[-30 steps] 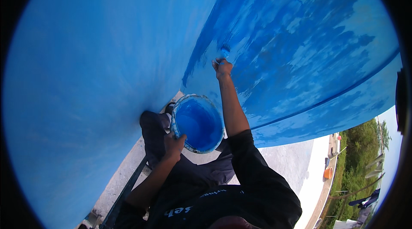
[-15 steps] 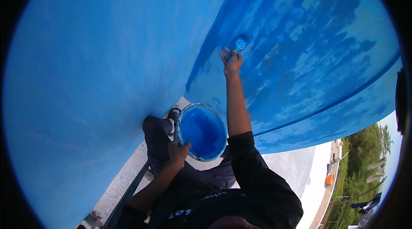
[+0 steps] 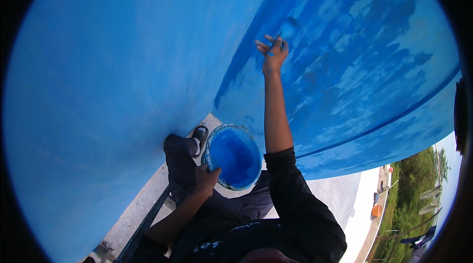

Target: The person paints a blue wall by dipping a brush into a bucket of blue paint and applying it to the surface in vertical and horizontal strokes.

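My right hand is raised against the blue wall, which is streaked with darker paint. It pinches a blue-coated brush whose head lies on the wall, while some of its fingers stick out loosely. My left hand grips the near-left rim of a round bucket of blue paint, which is held low between my legs. The bucket's outer side is crusted with paint.
A smoother, paler blue wall rises on the left, meeting the streaked one in a corner. Below lie a concrete floor, my sandalled foot and a dark bar. Outside at right are an orange bucket on a ledge and greenery.
My right hand and the brush have moved up and to the right along the wall. The bucket and my left hand appear slightly lower and farther right in the view.
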Tool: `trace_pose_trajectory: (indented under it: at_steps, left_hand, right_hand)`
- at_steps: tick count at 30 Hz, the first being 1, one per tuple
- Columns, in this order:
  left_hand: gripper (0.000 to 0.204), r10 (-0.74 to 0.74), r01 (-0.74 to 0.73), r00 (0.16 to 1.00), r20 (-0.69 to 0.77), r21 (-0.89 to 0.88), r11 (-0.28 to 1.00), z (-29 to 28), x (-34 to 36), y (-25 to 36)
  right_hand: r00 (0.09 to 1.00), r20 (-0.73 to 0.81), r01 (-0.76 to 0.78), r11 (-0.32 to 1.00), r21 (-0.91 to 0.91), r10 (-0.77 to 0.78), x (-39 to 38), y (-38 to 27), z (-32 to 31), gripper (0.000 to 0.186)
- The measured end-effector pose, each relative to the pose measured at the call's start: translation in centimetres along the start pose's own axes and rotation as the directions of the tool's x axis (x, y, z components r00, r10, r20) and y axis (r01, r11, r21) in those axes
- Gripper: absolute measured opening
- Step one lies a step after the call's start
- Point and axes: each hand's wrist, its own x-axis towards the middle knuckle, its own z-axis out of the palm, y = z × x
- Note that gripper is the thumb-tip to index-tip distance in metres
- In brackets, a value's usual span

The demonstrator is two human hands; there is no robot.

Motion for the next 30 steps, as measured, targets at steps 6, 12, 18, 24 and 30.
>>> trace_pose_trajectory:
  at_steps: [6, 12, 18, 24, 30]
  left_hand:
    - [0.023, 0.008, -0.009, 1.000, 0.022, 0.025, 1.000, -0.1, -0.4, 0.5]
    - [0.027, 0.048, -0.049, 0.998, 0.030, 0.044, 0.998, 1.1, -1.2, 0.9]
    - [0.027, 0.064, -0.067, 0.998, 0.026, 0.106, 0.992, 0.4, -1.0, -0.4]
    - [0.028, 0.040, -0.040, 0.999, 0.001, 0.145, 0.989, 1.0, -1.0, -1.0]
    - [0.026, 0.087, -0.088, 0.996, 0.031, 0.030, 0.996, 1.3, -0.4, -1.4]
  right_hand:
    - [0.964, -0.133, -0.227, 0.974, 0.024, 0.228, -1.3, 8.4, -5.7, 0.046]
    - [0.709, -0.064, -0.655, 0.690, 0.309, 0.702, -2.0, 16.6, -12.8, 0.045]
    - [0.961, -0.020, -0.273, 0.956, 0.109, 0.277, 3.8, 4.6, -4.3, 0.042]
    - [1.000, 0.008, -0.028, 0.999, 0.029, 0.028, 5.1, -2.6, -2.9, 0.043]
    - [0.882, -0.076, -0.468, 0.883, -0.034, 0.465, -1.5, 10.4, -11.3, 0.053]
